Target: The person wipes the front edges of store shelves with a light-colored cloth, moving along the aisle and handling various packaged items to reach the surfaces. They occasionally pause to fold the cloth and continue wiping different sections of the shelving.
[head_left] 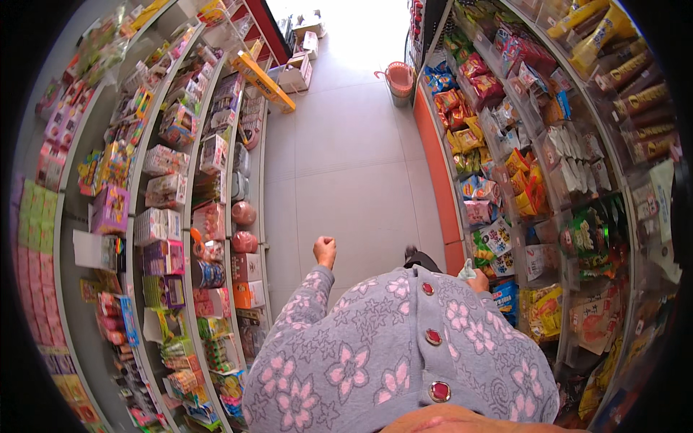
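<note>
My left hand (325,251) hangs in front of my body over the aisle floor, curled into a loose fist; nothing shows in it. It is nearest to the left shelves, apart from the boxes there. Low at my right side, my right hand (477,281) is closed on a small crumpled pale cloth (467,270), partly hidden by my sleeve. Whether it is fabric or paper is hard to tell. Close beside that hand are snack bags (497,238) on the right shelf. One dark shoe (417,257) shows below my grey flowered cardigan.
Shelves of small boxes and packets (164,224) line the left; bagged snacks (530,180) fill the right racks above an orange-red base (433,166). Ahead on the tiled floor (346,144) stand a pink basket (399,78), a yellow sign board (263,81) and cartons (296,74) by a bright doorway.
</note>
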Action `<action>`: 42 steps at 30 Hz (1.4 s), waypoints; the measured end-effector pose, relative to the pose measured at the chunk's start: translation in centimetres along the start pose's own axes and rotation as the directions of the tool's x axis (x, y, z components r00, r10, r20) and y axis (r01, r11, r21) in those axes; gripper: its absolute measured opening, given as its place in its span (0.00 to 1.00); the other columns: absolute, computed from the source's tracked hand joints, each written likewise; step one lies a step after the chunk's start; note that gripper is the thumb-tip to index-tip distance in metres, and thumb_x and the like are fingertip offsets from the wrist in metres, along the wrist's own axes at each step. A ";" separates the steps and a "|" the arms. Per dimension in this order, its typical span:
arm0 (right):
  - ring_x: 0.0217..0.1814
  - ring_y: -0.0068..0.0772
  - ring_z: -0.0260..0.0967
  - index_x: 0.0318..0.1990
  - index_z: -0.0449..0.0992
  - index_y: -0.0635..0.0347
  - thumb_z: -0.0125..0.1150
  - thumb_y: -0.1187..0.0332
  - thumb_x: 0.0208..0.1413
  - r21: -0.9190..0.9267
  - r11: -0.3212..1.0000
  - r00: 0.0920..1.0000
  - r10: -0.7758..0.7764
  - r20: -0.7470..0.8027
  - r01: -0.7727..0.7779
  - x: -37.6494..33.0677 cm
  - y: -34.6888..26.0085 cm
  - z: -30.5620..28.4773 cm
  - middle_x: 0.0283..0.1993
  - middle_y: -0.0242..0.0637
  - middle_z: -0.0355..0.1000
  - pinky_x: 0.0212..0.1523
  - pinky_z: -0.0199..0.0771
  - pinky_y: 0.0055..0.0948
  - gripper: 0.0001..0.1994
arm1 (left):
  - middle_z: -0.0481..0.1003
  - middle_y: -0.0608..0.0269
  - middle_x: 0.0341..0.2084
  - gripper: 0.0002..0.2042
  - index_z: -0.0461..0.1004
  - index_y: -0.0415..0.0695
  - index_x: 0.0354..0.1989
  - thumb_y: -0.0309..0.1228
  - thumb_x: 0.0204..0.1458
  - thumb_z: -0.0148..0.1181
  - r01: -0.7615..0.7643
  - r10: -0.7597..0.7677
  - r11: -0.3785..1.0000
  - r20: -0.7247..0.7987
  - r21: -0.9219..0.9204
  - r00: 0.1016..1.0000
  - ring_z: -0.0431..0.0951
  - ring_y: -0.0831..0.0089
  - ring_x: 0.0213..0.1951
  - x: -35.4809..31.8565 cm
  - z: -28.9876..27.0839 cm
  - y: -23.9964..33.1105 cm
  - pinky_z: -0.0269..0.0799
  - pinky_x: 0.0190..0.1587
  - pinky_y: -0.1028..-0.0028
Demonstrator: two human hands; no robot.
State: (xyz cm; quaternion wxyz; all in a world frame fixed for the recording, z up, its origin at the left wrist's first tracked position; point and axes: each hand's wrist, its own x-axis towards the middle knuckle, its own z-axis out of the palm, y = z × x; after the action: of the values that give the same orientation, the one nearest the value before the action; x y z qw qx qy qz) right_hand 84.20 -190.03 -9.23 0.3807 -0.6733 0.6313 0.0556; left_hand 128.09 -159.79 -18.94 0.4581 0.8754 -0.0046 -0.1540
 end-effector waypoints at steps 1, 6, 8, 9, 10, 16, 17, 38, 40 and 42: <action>0.53 0.57 0.73 0.44 0.78 0.58 0.76 0.70 0.29 -0.041 0.999 1.000 0.012 0.002 -0.012 1.2 -0.7 0.0 0.48 0.51 0.78 0.52 0.73 0.45 0.26 | 0.80 0.60 0.22 0.06 0.79 0.40 0.28 0.30 0.48 0.63 0.018 -0.017 0.999 0.029 -0.031 0.999 0.79 0.71 0.25 1.9 0.9 2.5 0.76 0.32 0.68; 0.55 0.60 0.71 0.45 0.78 0.61 0.79 0.68 0.25 -0.189 0.978 0.994 0.097 0.042 -0.087 9.5 -0.8 1.7 0.50 0.55 0.76 0.54 0.72 0.47 0.30 | 0.78 0.64 0.23 0.03 0.77 0.40 0.31 0.25 0.51 0.61 -0.067 0.092 0.975 0.107 -0.214 0.990 0.77 0.77 0.23 11.3 5.5 11.3 0.74 0.26 0.74; 0.55 0.61 0.71 0.45 0.79 0.62 0.79 0.67 0.24 -0.184 0.978 0.994 0.109 0.025 -0.103 13.0 -1.6 2.7 0.50 0.56 0.76 0.54 0.72 0.47 0.31 | 0.77 0.65 0.23 0.01 0.77 0.40 0.31 0.23 0.52 0.60 -0.028 0.064 0.966 0.134 -0.257 0.989 0.75 0.78 0.22 13.8 6.0 12.7 0.73 0.24 0.76; 0.55 0.61 0.71 0.44 0.79 0.62 0.79 0.67 0.24 -0.159 0.982 0.995 0.102 0.009 -0.099 14.9 -2.9 3.2 0.50 0.56 0.76 0.54 0.72 0.47 0.31 | 0.77 0.65 0.23 0.01 0.77 0.40 0.31 0.23 0.52 0.60 -0.006 0.036 0.975 0.129 -0.221 0.991 0.75 0.78 0.22 15.0 6.2 13.4 0.73 0.24 0.76; 0.55 0.61 0.71 0.44 0.79 0.62 0.79 0.66 0.24 -0.132 0.987 0.996 0.094 -0.003 -0.093 16.3 -4.4 3.5 0.49 0.56 0.76 0.54 0.73 0.46 0.31 | 0.77 0.65 0.23 0.01 0.77 0.40 0.31 0.23 0.52 0.60 0.013 0.009 0.983 0.120 -0.182 0.993 0.75 0.78 0.22 15.8 5.7 13.7 0.73 0.24 0.76; 0.52 0.60 0.73 0.43 0.78 0.58 0.76 0.67 0.23 -0.081 0.997 0.998 -0.002 0.056 0.007 25.2 -18.1 2.6 0.45 0.54 0.78 0.51 0.74 0.45 0.29 | 0.76 0.65 0.22 0.02 0.77 0.39 0.33 0.22 0.52 0.61 0.201 -0.201 0.979 -0.004 0.008 0.980 0.73 0.79 0.19 21.0 2.1 13.7 0.70 0.20 0.76; 0.54 0.58 0.73 0.49 0.78 0.54 0.77 0.67 0.25 -0.080 0.997 0.997 0.016 0.075 -0.010 26.4 -20.5 2.3 0.47 0.53 0.78 0.54 0.74 0.43 0.33 | 0.76 0.65 0.21 0.02 0.77 0.38 0.33 0.22 0.52 0.60 0.248 -0.249 0.968 -0.015 -0.034 0.968 0.73 0.79 0.19 21.7 1.5 13.5 0.69 0.20 0.77; 0.49 0.54 0.77 0.41 0.80 0.59 0.76 0.73 0.23 0.000 0.998 0.997 0.062 -0.047 -0.062 38.2 -53.2 8.6 0.43 0.49 0.80 0.50 0.74 0.41 0.27 | 0.73 0.68 0.19 0.02 0.74 0.42 0.36 0.24 0.56 0.59 0.357 -0.370 0.883 0.017 -0.306 0.929 0.69 0.81 0.16 58.3 -1.1 20.3 0.61 0.16 0.79; 0.49 0.54 0.77 0.42 0.80 0.59 0.75 0.73 0.22 -0.002 0.999 0.998 0.034 -0.055 -0.035 39.2 -56.2 8.9 0.43 0.50 0.80 0.51 0.74 0.41 0.28 | 0.73 0.69 0.20 0.03 0.73 0.42 0.37 0.25 0.57 0.59 0.334 -0.328 0.884 0.076 -0.326 0.942 0.69 0.81 0.17 63.1 0.1 23.6 0.61 0.16 0.80; 0.49 0.55 0.76 0.42 0.80 0.60 0.75 0.73 0.22 -0.012 1.000 0.998 0.027 -0.057 -0.028 40.7 -58.9 9.3 0.43 0.51 0.79 0.51 0.74 0.41 0.28 | 0.73 0.69 0.21 0.04 0.73 0.41 0.38 0.25 0.57 0.59 0.343 -0.312 0.859 0.143 -0.381 0.939 0.69 0.82 0.17 67.4 2.0 27.9 0.61 0.17 0.80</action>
State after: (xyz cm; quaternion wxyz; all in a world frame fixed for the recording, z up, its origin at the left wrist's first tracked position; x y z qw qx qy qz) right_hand 148.53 -222.57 -12.33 0.3576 -0.6684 0.6506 0.0457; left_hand 195.43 -187.65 -15.52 0.5939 0.7446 0.1583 -0.2603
